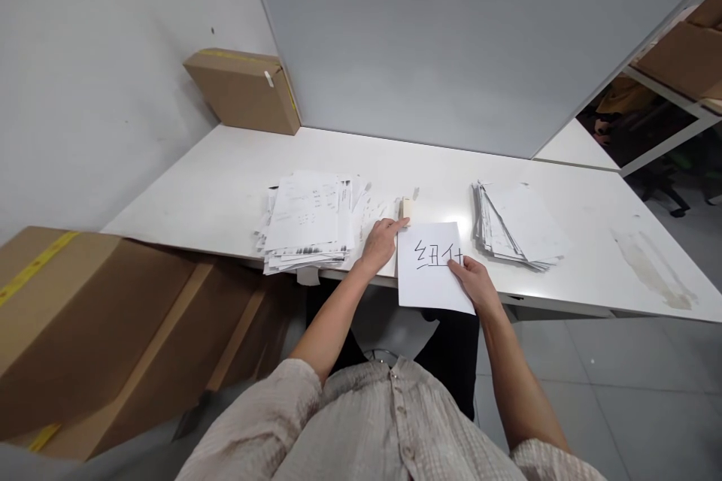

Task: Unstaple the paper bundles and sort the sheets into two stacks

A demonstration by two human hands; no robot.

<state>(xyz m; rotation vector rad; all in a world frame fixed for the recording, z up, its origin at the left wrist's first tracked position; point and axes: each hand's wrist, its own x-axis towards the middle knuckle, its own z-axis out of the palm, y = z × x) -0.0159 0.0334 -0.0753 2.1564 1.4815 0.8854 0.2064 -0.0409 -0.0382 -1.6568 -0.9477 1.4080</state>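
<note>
A white sheet of paper (427, 288) with large dark handwritten characters lies partly on the table and juts over its front edge. My right hand (475, 282) grips its right side, thumb on top. My left hand (380, 244) is at the sheet's upper left corner, index finger stretched toward a small cream-coloured block (406, 208) and seeming to touch its near end. The remaining left fingers are partly hidden. Left of this hand sits a thick, uneven paper stack (307, 214); a fanned paper pile (524, 222) lies beyond my right hand.
The white table (592, 233) meets a grey panel (429, 37) at the back. A cardboard box (242, 94) leans in the back left corner. Large cardboard boxes (101, 301) stand at the lower left. Shelving with another box (682, 60) is at far right.
</note>
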